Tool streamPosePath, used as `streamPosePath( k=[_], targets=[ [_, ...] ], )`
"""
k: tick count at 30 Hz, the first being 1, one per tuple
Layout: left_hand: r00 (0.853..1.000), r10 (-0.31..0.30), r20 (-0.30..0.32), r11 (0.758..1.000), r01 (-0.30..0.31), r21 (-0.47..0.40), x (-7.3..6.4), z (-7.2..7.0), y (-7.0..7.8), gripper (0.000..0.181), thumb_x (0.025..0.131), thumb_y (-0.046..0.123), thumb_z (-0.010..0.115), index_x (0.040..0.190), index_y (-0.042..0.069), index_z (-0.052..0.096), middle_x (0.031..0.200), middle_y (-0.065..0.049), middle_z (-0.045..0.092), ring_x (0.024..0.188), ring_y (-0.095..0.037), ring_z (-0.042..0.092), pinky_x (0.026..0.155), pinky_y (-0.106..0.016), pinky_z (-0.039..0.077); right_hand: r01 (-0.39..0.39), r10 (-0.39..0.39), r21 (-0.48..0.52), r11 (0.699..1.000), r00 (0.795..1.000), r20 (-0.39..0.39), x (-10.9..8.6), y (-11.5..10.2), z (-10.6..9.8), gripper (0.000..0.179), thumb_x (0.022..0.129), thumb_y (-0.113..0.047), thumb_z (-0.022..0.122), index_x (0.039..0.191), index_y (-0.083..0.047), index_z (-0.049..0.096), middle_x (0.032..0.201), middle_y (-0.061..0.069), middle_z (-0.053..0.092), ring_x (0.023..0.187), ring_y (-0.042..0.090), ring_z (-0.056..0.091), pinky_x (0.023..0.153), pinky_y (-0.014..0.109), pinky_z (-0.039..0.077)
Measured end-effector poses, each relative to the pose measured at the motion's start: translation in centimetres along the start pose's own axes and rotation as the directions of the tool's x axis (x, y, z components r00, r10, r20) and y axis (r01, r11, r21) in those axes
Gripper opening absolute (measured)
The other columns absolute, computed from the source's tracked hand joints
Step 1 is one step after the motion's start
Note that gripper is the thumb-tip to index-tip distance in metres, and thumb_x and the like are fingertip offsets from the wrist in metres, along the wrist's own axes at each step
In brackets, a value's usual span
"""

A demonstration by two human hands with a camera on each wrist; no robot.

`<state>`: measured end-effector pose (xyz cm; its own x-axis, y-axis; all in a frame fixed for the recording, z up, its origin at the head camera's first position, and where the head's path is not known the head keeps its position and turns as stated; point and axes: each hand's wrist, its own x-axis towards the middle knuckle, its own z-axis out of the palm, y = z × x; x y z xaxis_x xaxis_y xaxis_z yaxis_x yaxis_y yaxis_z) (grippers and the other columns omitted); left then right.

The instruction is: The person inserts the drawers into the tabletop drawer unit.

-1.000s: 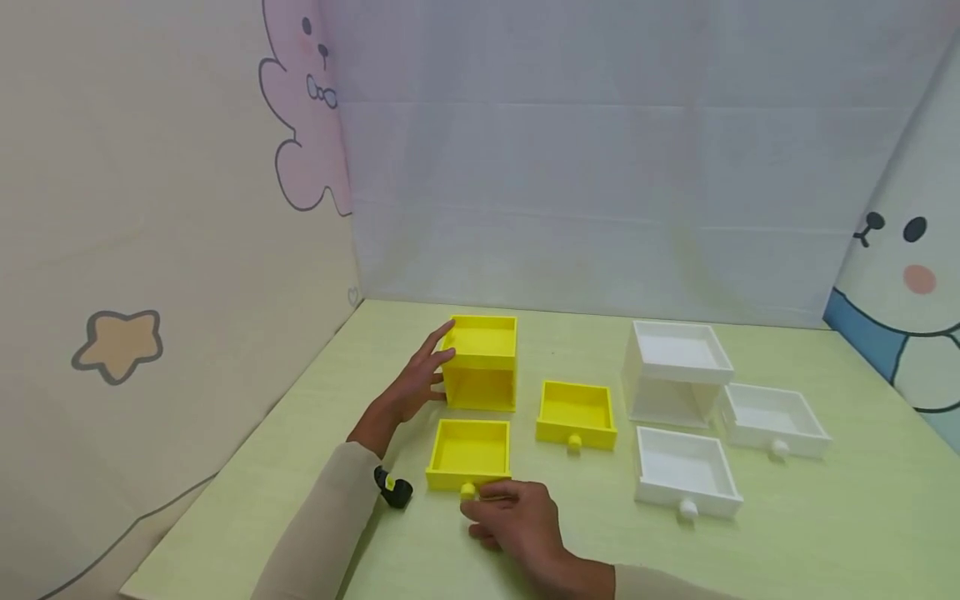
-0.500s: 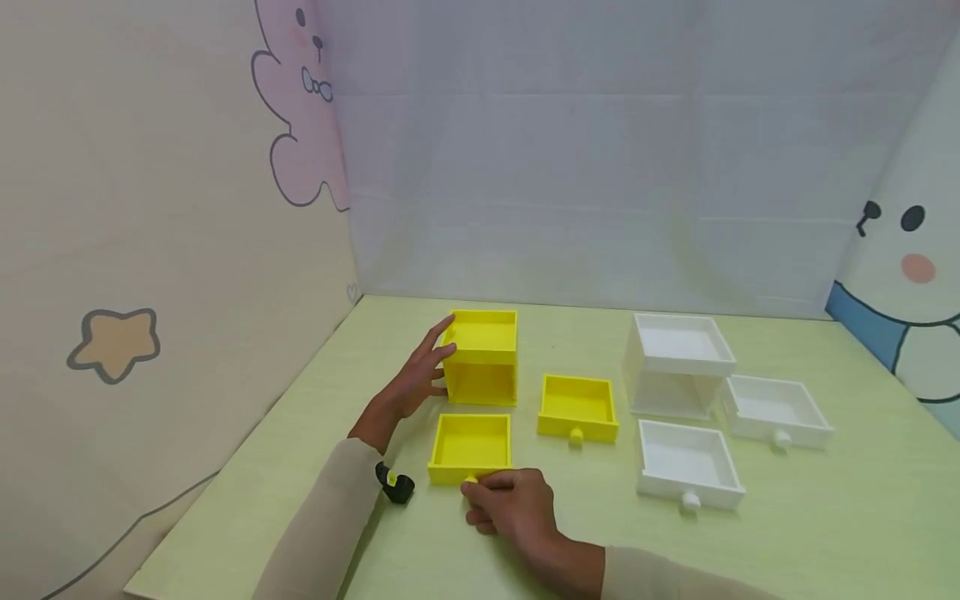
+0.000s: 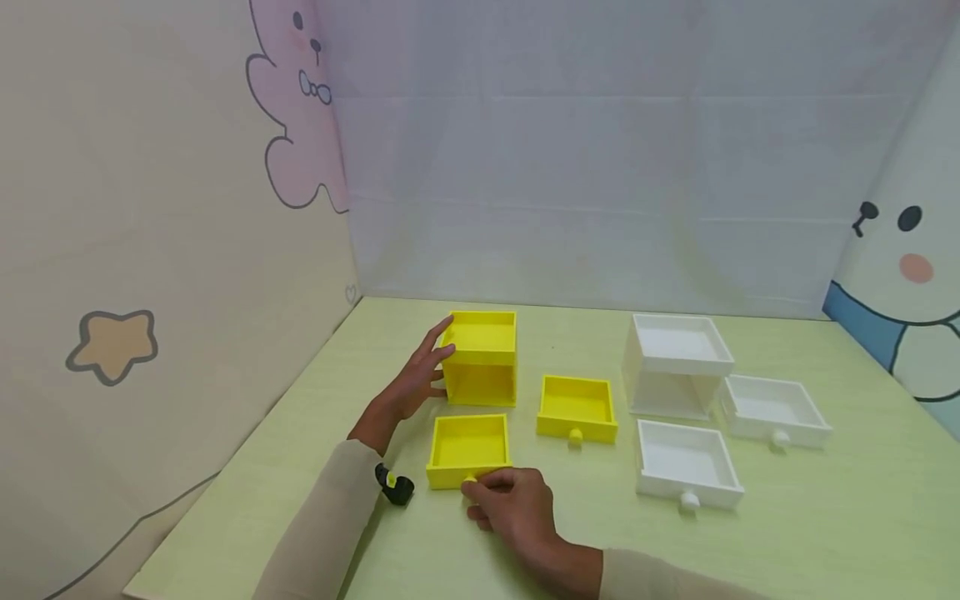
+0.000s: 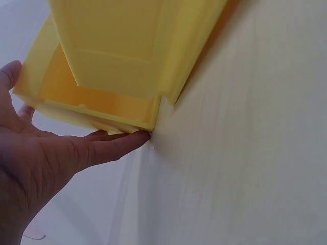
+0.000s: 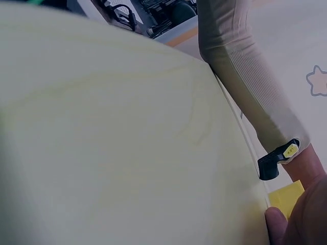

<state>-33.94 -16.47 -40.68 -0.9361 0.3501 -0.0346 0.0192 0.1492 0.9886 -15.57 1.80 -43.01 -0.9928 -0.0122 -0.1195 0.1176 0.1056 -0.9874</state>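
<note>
Yellow drawer with the round knob (image 3: 468, 443) sits flat on the table (image 3: 825, 517), just in front of the yellow cabinet (image 3: 480, 386), a small gap between them and its knob (image 3: 471, 480) on the side away from the cabinet. From where I stand, the right hand (image 3: 516, 504) has that knob pinched between thumb and fingers, while the left hand (image 3: 412, 385) isn't grasping: its fingers lie spread, fairly straight, against the yellow cabinet's left side, with fingertips up at the rim of its shallow top. Below that top, the yellow cabinet's front gapes towards the person. Strapped at the left wrist is a black device (image 3: 395, 486) with a yellow mark, at the end of a beige sleeve (image 3: 322, 521). Second yellow drawer (image 3: 577, 404) lies to the right of the yellow cabinet and a little forward of it, knob facing the person. Well to the yellow cabinet's right stands a white cabinet (image 3: 678, 342) of the same sort; one white drawer (image 3: 686, 460) rests farther forward than the yellow cabinet, and another white drawer (image 3: 776, 407) is farthest to its right. Behind the yellow cabinet hangs a pale, creased backdrop (image 3: 585, 183), and off to its left a cream wall covering (image 3: 187, 208) shows an orange star (image 3: 112, 346).
</note>
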Motion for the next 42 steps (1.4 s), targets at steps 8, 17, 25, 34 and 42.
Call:
streamPosePath(
  k=[8,17,25,34,42],
  targets=[
    [1.0,-0.007,-0.008,1.0,0.007,0.001,0.1,-0.2,0.2,0.062,0.1,0.053,0.05,0.152,0.056,0.016,0.163,0.0,0.017,0.137,-0.05,0.036,0.102,-0.067,0.037,0.052,-0.054,-0.113,0.992,0.998,-0.018,0.4,-0.1,-0.2,0.019,0.082,-0.024,0.082,0.086,-0.006,0.08,0.071,0.0,0.072,0.063,0.012,0.068,0.06,0.025,0.054],
    [1.0,-0.008,-0.015,1.0,0.008,0.001,0.1,-0.3,0.3,0.064,0.099,0.055,0.05,0.152,0.055,0.014,0.163,-0.001,0.017,0.138,-0.05,0.036,0.103,-0.067,0.036,0.092,-0.097,-0.14,0.986,0.995,-0.034,0.6,0.0,-0.2,0.018,0.082,-0.026,0.081,0.083,-0.009,0.081,0.07,-0.002,0.073,0.065,0.008,0.066,0.062,0.024,0.054],
    [1.0,-0.013,-0.013,1.0,0.013,-0.006,-0.2,-0.2,-0.1,0.065,0.099,0.055,0.051,0.153,0.054,0.015,0.163,-0.002,0.016,0.138,-0.051,0.034,0.103,-0.068,0.035,0.113,-0.122,-0.151,0.982,0.991,-0.05,0.2,0.3,-0.1,0.018,0.082,-0.028,0.081,0.084,-0.01,0.081,0.07,-0.003,0.073,0.065,0.009,0.067,0.062,0.025,0.053],
    [0.999,-0.034,-0.022,0.999,0.035,0.007,-0.2,0.0,0.0,0.067,0.098,0.056,0.052,0.153,0.055,0.015,0.164,-0.001,0.013,0.139,-0.052,0.032,0.103,-0.067,0.035,0.096,-0.109,-0.152,0.984,0.991,-0.076,0.6,0.4,-0.1,0.018,0.083,-0.029,0.08,0.085,-0.011,0.081,0.07,-0.005,0.072,0.066,0.008,0.066,0.062,0.025,0.053],
    [0.999,-0.033,-0.014,0.999,0.033,0.007,-0.2,0.3,0.3,0.063,0.1,0.052,0.05,0.153,0.054,0.015,0.165,-0.003,0.012,0.138,-0.052,0.033,0.102,-0.067,0.036,0.109,-0.129,-0.159,0.981,0.984,-0.121,1.3,0.1,-0.1,0.019,0.082,-0.029,0.081,0.084,-0.01,0.081,0.069,-0.002,0.072,0.065,0.008,0.065,0.062,0.027,0.052]
  ],
)
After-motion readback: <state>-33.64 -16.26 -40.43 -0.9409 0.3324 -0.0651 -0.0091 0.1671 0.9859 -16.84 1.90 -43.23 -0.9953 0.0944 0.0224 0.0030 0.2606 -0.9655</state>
